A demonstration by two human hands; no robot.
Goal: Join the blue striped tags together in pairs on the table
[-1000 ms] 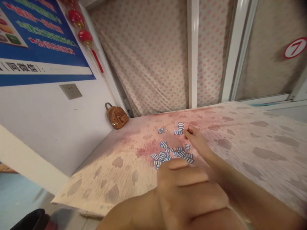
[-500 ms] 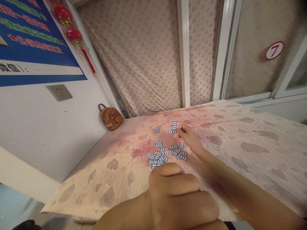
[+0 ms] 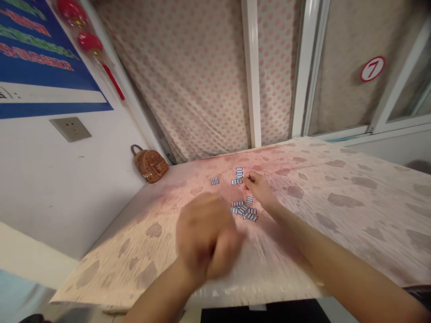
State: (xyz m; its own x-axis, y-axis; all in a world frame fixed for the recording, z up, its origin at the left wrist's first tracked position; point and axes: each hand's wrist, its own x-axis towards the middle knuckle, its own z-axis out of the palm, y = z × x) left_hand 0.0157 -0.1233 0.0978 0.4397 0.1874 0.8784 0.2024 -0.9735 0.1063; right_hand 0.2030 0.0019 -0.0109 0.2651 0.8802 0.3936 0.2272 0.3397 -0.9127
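Note:
My right hand (image 3: 257, 186) rests low over the far middle of the cloth. Its fingers are closed in a pinch at the right edge of a cluster of small white, blue-edged pieces (image 3: 239, 172); whatever lies between the fingertips is too small to make out. Nearer to me, my left hand (image 3: 207, 235) is raised above the cloth, blurred, its fingers mostly hidden behind its back. Right beside it lies a loose heap of the same pieces (image 3: 244, 209), with one small bunch (image 3: 249, 200) at the heap's upper right. A neat small group (image 3: 214, 181) sits farther left.
A patterned pink tablecloth (image 3: 336, 215) covers the table. A brown backpack-shaped bag (image 3: 150, 165) stands at the far left corner against the wall, below a socket plate (image 3: 71, 128). A dotted curtain (image 3: 198, 80) and window frames (image 3: 252, 72) border the far edge.
My left hand has moved forward and left, now covering the left heap of pieces. My right hand stays beside the far cluster, still pinched. The whole view has shifted slightly.

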